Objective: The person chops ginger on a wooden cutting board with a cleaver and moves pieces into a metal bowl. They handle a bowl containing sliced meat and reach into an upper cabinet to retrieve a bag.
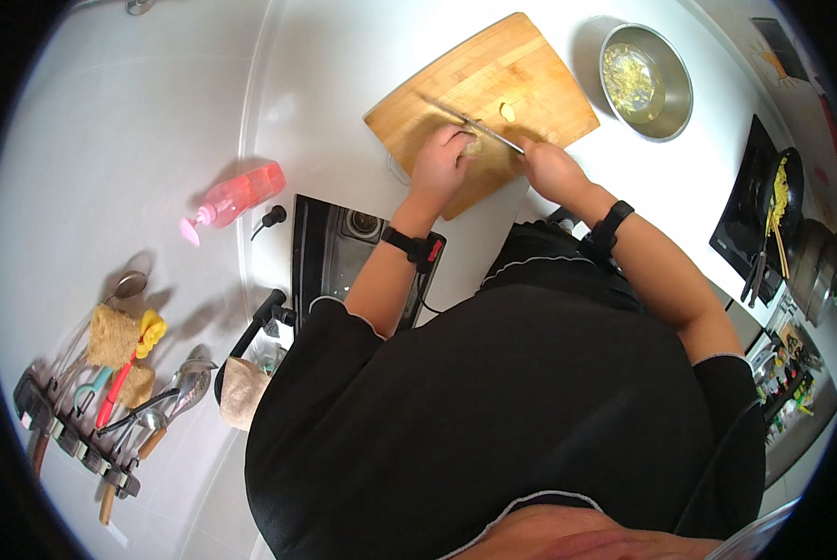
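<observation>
A wooden cutting board (488, 66) lies on the white counter. On it my left hand (441, 159) grips a pale, peeled piece of food (472, 145), maybe a potato, partly hidden by my fingers. My right hand (553, 170) is closed around the handle of a kitchen knife (492, 133), whose blade stands against the far side of that piece. Just beyond the blade a thin pale-yellow slice (507, 112) lies flat on the board.
Right of the board stands a steel bowl (683, 84) with yellowish pieces in liquid. Farther right, a pan (796, 189) holds yellow food and chopsticks. At left are a pink pump bottle (240, 196), a sink (334, 241) and hanging utensils (117, 392).
</observation>
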Motion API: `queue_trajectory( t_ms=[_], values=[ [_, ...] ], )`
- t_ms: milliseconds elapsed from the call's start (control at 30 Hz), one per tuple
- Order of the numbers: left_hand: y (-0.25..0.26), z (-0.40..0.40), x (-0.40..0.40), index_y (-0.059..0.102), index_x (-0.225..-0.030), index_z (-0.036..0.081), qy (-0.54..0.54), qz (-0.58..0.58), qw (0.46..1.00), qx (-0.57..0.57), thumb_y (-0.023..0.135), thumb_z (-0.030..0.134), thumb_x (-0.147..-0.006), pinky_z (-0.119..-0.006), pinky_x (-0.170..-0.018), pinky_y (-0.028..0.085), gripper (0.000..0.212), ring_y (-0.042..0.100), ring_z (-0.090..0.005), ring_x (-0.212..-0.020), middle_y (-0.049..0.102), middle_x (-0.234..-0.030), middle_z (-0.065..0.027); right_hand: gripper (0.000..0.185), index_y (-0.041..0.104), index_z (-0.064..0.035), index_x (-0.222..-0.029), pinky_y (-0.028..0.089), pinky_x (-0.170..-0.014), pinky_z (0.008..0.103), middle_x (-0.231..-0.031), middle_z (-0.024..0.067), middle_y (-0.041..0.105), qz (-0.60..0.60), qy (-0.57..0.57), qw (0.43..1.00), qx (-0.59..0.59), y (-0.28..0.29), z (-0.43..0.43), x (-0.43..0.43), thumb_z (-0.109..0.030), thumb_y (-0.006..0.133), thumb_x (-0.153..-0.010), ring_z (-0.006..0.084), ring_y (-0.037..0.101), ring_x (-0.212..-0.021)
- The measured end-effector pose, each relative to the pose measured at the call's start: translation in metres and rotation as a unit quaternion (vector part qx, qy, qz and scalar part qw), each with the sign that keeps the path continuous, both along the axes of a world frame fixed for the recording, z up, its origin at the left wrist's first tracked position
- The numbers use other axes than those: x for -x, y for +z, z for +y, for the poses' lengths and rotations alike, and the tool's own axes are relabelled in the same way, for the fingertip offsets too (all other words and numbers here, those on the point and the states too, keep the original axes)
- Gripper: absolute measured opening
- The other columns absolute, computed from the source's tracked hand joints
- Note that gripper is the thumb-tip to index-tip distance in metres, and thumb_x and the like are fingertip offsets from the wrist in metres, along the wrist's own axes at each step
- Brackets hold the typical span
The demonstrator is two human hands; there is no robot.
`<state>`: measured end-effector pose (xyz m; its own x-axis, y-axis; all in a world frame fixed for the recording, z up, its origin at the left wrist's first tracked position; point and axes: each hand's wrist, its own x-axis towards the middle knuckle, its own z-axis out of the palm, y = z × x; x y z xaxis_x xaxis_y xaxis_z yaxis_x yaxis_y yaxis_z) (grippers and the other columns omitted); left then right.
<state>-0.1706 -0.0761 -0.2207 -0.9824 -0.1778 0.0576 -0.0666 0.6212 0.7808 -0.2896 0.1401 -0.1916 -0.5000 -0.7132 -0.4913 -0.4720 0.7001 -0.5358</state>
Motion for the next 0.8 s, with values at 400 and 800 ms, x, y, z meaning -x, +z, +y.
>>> queue_trajectory(
  t_ms=[400,800],
  values=[
    [-0.003,-0.011,-0.007,0.075,-0.115,0.003,-0.061,0.006,0.998,0.010,0.068,0.000,-0.089,-0.039,-0.094,0.058,0.028,0.069,-0.0319,-0.111,0.072,-0.124,-0.0103,0.015,0.062,0.0003,-0.107,0.055,-0.079,0.0531,-0.090,0.0230,0.071,0.029,0.064,0.995,-0.076,0.066,0.000,0.011,-0.009,0.051,-0.101,0.0429,0.070,-0.089],
    [0.000,0.001,-0.006,0.074,-0.106,0.004,-0.068,0.030,0.997,0.030,0.062,-0.002,-0.087,-0.045,-0.095,0.054,0.023,0.064,-0.0367,-0.107,0.070,-0.121,-0.0123,0.016,0.062,0.0000,-0.106,0.054,-0.079,0.0546,-0.089,0.0256,0.070,0.036,0.035,0.999,0.018,0.018,-0.019,0.014,-0.013,0.056,-0.100,0.0462,0.067,-0.088]
  ],
)
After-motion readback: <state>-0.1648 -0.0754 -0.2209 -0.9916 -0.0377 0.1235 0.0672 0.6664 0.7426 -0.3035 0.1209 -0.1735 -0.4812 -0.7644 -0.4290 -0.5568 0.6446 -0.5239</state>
